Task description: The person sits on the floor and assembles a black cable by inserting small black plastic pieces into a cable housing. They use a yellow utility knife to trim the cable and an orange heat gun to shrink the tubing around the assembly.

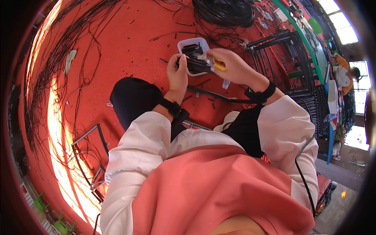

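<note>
My left hand (178, 70) pinches a dark strip, and a thin end pokes out past its left side. My right hand (232, 65) is closed around a hand tool with a yellow handle (219, 64); its exact kind is hard to tell. A clear part (209, 60) shows by the fingers. Between the hands runs a wider black piece (199, 65), level with the tool. Just beneath is a white plastic tub (179, 44) holding several short black strips (192, 48), partly covered by the hands.
A large coil of black tubing (224, 13) lies on the red floor (132, 44). Long loose black strands (55, 50) spread at left. Black metal frames (273, 44) stand at right, another frame (88, 135) at lower left. A person (343, 73) is at far right, near a green-edged table (308, 38).
</note>
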Demonstrator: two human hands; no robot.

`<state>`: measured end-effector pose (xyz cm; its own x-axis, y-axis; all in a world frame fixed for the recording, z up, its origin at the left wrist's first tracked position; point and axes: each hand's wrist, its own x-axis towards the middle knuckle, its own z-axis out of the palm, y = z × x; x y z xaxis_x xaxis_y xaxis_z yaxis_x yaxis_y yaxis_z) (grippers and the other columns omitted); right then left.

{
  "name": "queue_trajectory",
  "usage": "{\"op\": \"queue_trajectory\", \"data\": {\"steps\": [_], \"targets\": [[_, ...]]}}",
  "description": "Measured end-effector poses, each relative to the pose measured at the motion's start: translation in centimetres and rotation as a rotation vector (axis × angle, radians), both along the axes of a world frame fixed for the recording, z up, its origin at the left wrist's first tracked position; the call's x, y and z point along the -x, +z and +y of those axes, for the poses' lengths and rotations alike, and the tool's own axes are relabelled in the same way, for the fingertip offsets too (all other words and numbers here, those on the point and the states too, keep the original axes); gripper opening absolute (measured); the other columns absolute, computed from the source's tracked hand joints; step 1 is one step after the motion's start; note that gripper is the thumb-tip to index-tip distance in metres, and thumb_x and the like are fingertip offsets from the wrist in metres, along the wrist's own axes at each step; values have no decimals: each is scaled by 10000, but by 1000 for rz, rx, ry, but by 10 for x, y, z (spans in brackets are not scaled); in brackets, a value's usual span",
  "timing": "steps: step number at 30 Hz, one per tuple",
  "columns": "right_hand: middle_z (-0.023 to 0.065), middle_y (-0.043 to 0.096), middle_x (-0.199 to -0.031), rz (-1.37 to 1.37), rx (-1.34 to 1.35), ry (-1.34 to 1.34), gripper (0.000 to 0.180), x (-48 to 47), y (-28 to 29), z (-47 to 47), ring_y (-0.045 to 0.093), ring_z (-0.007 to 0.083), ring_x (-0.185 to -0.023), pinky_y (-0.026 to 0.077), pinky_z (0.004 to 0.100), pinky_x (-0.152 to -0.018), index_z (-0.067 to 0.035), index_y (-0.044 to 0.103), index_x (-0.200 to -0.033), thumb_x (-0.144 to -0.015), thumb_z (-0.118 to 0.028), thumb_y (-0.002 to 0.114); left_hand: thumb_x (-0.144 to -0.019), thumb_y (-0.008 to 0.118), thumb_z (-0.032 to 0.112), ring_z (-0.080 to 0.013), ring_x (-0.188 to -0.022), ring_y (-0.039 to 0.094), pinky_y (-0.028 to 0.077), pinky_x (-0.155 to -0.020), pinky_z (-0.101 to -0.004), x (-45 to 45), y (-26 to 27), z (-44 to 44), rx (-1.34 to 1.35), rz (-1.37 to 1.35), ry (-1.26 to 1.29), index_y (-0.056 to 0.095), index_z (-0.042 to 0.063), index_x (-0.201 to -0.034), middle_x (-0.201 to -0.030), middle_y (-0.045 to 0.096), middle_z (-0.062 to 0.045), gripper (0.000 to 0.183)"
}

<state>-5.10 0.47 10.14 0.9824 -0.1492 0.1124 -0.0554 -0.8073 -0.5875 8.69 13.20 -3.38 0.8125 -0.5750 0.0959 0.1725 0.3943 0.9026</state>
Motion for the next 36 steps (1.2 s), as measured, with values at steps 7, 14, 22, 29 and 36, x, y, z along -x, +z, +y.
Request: {"op": "queue_trajectory", "data": {"steps": [7,14,22,29,36], "targets": [[143,675,-1181,40,112,83,469,10,-2,14,616,362,-1127,479,432,-991,-24,625,-1227,-761,-22,680,-1043,551,171,-42,-739,476,402,-640,-219,0,-3,0,-24,-17,-10,617,43,-968,-842,553,35,162],[69,560,-1445,53,519,193,530,24,-10,20,553,236,-1279,422,403,-1054,-71,610,-1323,-796,-53,665,-1051,535,197,-48,-707,459,393,-610,-237,2,-2,-1,-83,-187,83,609,36,-969,-818,532,35,195],[62,496,-1519,95,555,183,646,28,-12,22,502,225,-1347,403,402,-1087,-61,568,-1398,-758,-18,644,-1073,517,232,-29,-691,413,351,-592,-215,3,-1,1,-32,-105,29,620,57,-995,-809,502,60,218],[91,523,-1480,50,514,180,624,29,-15,20,521,246,-1320,423,415,-1086,-28,567,-1381,-770,-49,692,-1072,527,219,-64,-849,502,426,-777,-231,5,1,3,-69,-21,-4,611,26,-1001,-914,577,21,222],[121,501,-1487,34,344,120,637,31,-18,22,513,296,-1320,423,440,-1075,-42,562,-1383,-766,-45,720,-1054,548,185,-66,-844,519,438,-764,-236,4,0,3,-104,-80,42,622,28,-1015,-921,585,21,177]]}}
